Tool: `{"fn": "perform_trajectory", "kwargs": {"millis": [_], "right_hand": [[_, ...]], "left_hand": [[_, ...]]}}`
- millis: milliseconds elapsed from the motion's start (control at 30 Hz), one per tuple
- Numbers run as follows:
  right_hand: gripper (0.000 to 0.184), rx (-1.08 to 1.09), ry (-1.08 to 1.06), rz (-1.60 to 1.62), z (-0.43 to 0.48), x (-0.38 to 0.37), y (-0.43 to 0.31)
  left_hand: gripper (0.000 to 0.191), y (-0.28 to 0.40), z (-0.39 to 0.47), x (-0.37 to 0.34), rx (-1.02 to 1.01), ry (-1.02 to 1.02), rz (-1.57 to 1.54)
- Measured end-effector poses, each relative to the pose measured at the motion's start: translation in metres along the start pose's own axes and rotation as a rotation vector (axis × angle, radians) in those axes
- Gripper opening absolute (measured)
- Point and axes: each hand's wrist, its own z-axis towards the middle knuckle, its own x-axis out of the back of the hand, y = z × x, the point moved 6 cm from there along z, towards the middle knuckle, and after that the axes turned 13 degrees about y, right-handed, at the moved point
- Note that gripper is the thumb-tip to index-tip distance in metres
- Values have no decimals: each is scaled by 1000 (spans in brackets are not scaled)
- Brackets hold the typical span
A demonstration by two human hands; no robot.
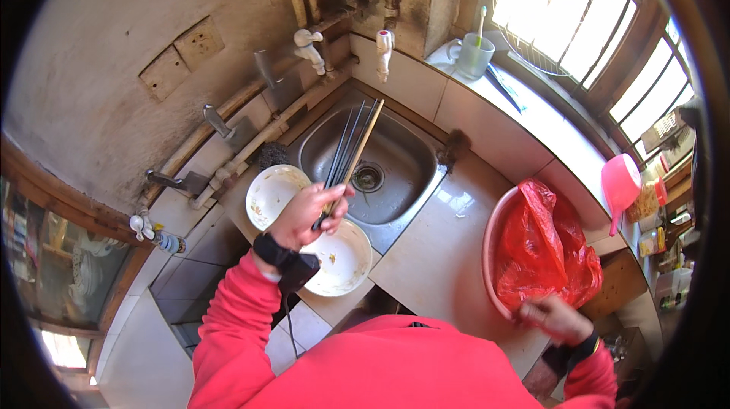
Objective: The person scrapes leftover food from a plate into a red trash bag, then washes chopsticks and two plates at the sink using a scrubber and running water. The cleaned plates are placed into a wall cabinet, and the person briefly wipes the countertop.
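My left hand grips a bundle of chopsticks, several black and one of pale wood, angled out over the steel sink. Two white bowls with food scraps sit at the sink's near left side: one bowl is beyond my hand and the other bowl is below it. My right hand is blurred at the near rim of a pink basin. A crumpled red plastic bag fills the basin. Whether those fingers hold the bag or the rim is unclear.
Two white taps, one tap and another tap, project above the sink. A dark scouring pad lies at its left corner. On the window ledge stand a glass mug with a toothbrush and a pink ladle.
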Motion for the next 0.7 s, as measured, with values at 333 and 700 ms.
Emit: {"fn": "perform_trajectory", "kwargs": {"millis": [333, 700], "right_hand": [[43, 735, 434, 89, 216, 32, -307], [26, 941, 851, -612, 322, 20, -397]], "left_hand": [[19, 23, 82, 5, -9, 70, -19], [21, -2, 133, -21, -34, 24, -73]]}}
